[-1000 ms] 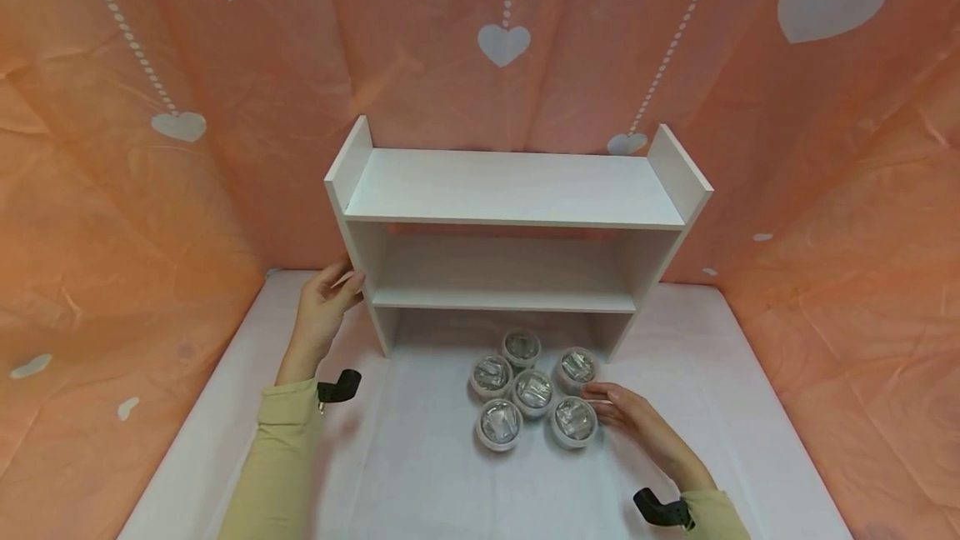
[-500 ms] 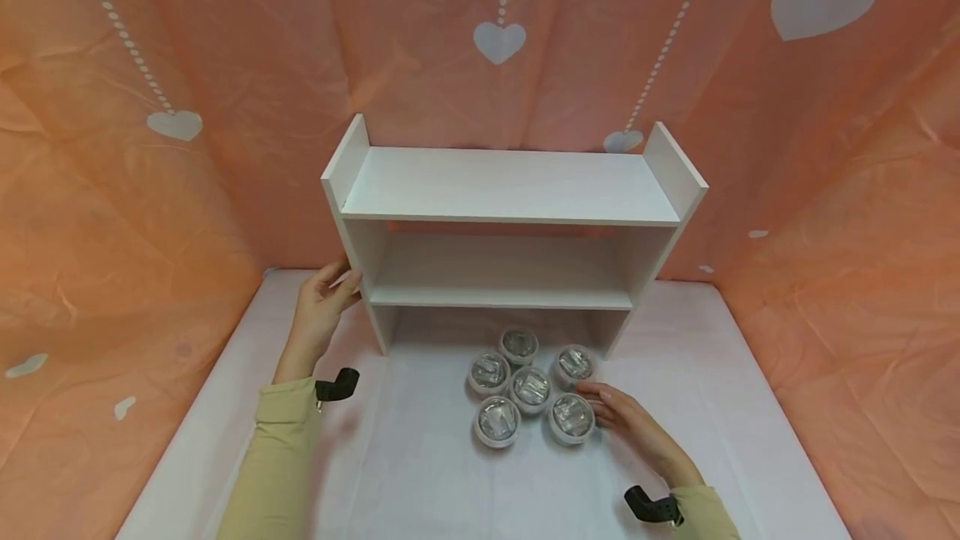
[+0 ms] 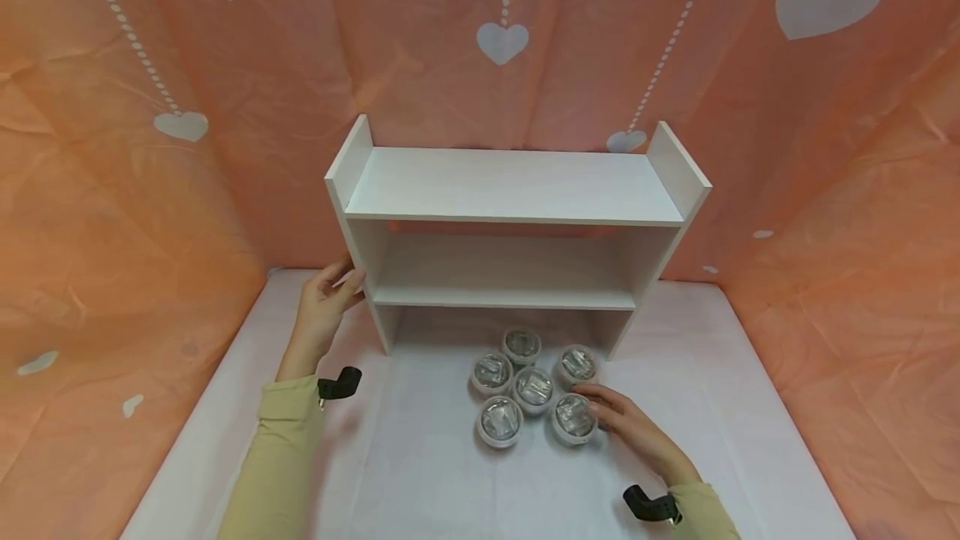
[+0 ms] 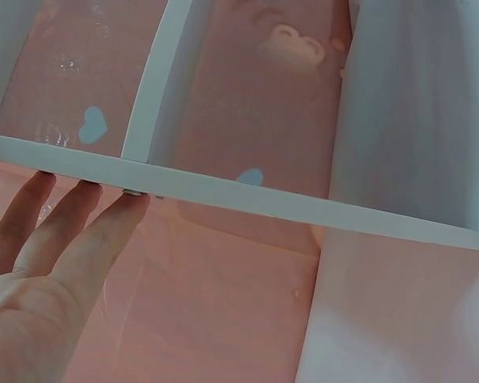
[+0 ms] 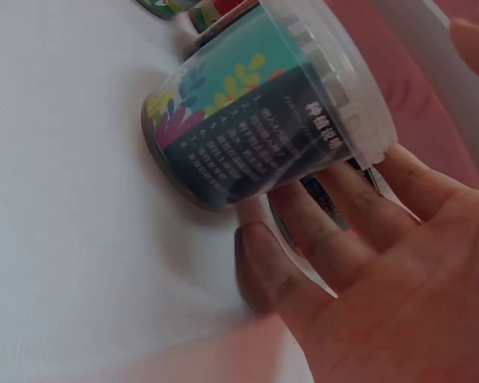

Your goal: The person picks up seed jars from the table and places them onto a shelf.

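In the head view, my left hand (image 3: 322, 307) is at the left side panel of a white shelf unit (image 3: 517, 186). The left wrist view has its fingertips against that panel's edge (image 4: 239, 198), fingers extended. My right hand (image 3: 633, 427) lies beside the front right plastic jar (image 3: 573, 420), one of several lidded jars grouped before the shelf. Up close, that jar (image 5: 255, 112) has a clear lid and a teal and dark label with printed text and leaf shapes. The right fingers (image 5: 335, 231) stretch along its side, while the thumb (image 5: 473, 49) stands apart from the lid.
Other jars, such as the front left one (image 3: 499, 422) and the rear one (image 3: 521, 344), stand close together on the white tabletop (image 3: 420, 473). An orange cloth (image 3: 150, 215) with pale hearts surrounds the table on three sides.
My right hand has shifted slightly left, and its fingers now lie closer over the front right jar. My left hand stays at the shelf's side, and the jars keep their places.
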The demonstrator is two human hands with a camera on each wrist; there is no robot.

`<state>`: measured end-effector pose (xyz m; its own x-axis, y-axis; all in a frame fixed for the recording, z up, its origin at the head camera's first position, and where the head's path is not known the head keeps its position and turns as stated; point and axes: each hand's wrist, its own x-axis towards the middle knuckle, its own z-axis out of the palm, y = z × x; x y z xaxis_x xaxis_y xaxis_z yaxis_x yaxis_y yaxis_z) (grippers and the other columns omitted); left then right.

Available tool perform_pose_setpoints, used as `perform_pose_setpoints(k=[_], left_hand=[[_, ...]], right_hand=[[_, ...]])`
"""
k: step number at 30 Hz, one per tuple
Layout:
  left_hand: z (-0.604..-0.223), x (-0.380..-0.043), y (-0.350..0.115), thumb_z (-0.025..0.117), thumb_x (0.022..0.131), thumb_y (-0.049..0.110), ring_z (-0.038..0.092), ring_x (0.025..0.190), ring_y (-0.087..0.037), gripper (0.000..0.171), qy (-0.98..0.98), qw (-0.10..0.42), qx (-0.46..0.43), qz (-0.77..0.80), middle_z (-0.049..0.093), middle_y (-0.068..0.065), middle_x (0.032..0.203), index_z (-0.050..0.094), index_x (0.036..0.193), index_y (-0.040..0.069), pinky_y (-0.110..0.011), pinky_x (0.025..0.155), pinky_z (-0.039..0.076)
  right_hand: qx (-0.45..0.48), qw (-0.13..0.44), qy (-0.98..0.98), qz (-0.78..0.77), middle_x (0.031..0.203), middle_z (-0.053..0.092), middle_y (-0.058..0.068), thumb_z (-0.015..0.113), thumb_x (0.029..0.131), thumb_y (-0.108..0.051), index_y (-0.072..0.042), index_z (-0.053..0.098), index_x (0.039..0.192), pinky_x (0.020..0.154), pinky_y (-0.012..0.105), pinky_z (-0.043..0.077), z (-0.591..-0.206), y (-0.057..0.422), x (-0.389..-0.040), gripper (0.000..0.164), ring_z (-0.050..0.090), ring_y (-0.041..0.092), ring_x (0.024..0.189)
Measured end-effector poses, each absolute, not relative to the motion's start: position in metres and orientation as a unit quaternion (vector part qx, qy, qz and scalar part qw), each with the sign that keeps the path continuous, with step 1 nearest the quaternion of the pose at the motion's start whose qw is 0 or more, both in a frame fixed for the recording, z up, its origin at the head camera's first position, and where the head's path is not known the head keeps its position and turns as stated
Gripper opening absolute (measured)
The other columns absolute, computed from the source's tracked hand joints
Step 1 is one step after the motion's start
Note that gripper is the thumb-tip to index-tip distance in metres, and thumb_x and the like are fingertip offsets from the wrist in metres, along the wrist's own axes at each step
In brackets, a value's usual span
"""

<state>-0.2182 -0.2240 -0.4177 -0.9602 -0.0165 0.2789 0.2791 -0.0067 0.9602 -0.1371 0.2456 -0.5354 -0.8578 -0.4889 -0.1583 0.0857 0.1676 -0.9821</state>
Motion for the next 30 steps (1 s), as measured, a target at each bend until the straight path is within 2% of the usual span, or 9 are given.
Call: perform_pose_setpoints(k=[5,8,11,20,30], left_hand=[[-0.418,-0.218,-0.224,0.057,0.097,0.013,0.051,0.121,-0.028,0.049,-0.696,0.103,-0.095,-0.704,0.042,-0.016,0.144,0.043,0.142,0.001,-0.028,0.090,0.051],[-0.416,-0.217,-0.223,0.056,0.098,0.014,0.047,0.124,-0.033,0.049,-0.701,0.102,-0.095,-0.699,0.040,-0.016,0.145,0.042,0.143,0.001,-0.031,0.092,0.050],[-0.415,-0.217,-0.223,0.055,0.098,0.014,0.046,0.125,-0.036,0.049,-0.704,0.104,-0.096,-0.696,0.039,-0.017,0.146,0.041,0.143,0.000,-0.033,0.093,0.049],[-0.416,-0.217,-0.223,0.054,0.098,0.013,0.051,0.121,-0.028,0.048,-0.702,0.105,-0.098,-0.698,0.039,-0.019,0.146,0.041,0.142,-0.002,-0.032,0.092,0.049],[-0.416,-0.216,-0.223,0.054,0.099,0.014,0.047,0.124,-0.034,0.049,-0.706,0.103,-0.099,-0.693,0.037,-0.019,0.147,0.041,0.143,-0.001,-0.029,0.092,0.049]], right_hand=[[-0.149,0.233,0.735,-0.619,0.146,0.033,0.024,0.061,0.095,-0.012,0.004,0.037,0.143,0.098,0.028,0.041,-0.534,0.243,-0.137,0.056,0.040,0.025,0.129],[-0.164,0.229,0.725,-0.628,0.146,0.031,0.028,0.068,0.089,-0.007,0.007,0.035,0.142,0.095,0.021,0.043,-0.535,0.242,-0.136,0.064,0.044,0.016,0.125],[-0.175,0.228,0.715,-0.637,0.146,0.029,0.030,0.072,0.085,-0.005,0.009,0.034,0.142,0.094,0.020,0.042,-0.536,0.241,-0.136,0.070,0.046,0.008,0.121],[-0.201,0.233,0.706,-0.638,0.145,0.028,0.032,0.075,0.080,0.000,0.009,0.030,0.143,0.095,0.021,0.042,-0.543,0.242,-0.137,0.078,0.046,0.008,0.121],[-0.192,0.224,0.710,-0.639,0.144,0.034,0.028,0.075,0.079,0.001,0.007,0.033,0.142,0.096,0.020,0.041,-0.546,0.244,-0.136,0.076,0.047,0.009,0.121]])
